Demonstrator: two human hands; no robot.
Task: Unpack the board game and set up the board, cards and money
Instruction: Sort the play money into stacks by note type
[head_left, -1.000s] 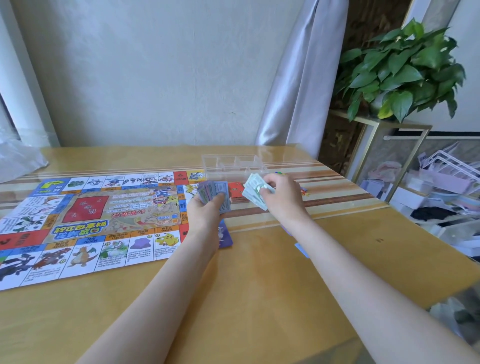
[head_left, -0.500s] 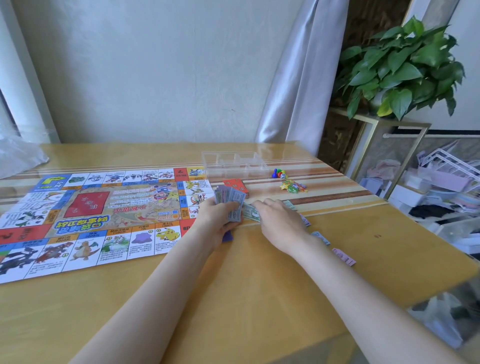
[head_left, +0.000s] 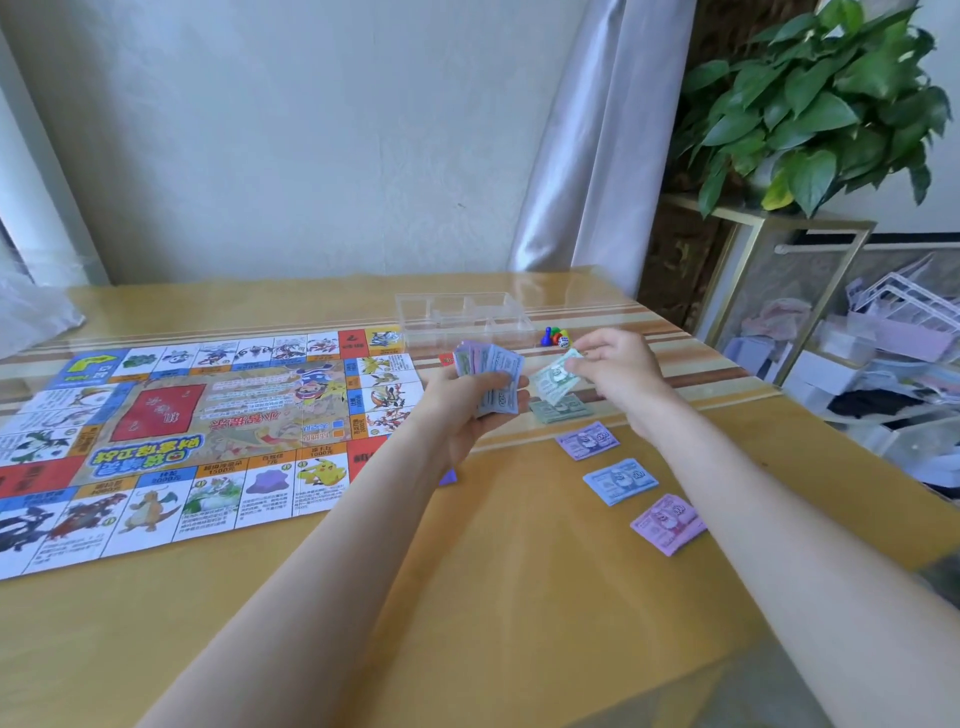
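**Money sorting under way, board already laid**

The colourful paper game board (head_left: 208, 436) lies unfolded and flat along the left side of the yellow wooden table (head_left: 493, 597). The left hand (head_left: 467, 410) grips a fanned wad of mixed paper banknotes (head_left: 491, 376), fingers curled round it. The right hand (head_left: 618, 371) pinches one pale green banknote (head_left: 553, 382) just above a green pile (head_left: 561, 410). Toward the table's right edge a row of sorted stacks runs nearward: a lilac stack (head_left: 588, 440), a blue stack (head_left: 621, 480) and a pink-purple stack (head_left: 669, 522). The clear plastic compartment tray (head_left: 462, 317) sits emptied near the far edge, small coloured pawns (head_left: 555, 336) beside it. By my judgement the board is done and the money is part sorted; the wad remains, and the cards are hard to make out.
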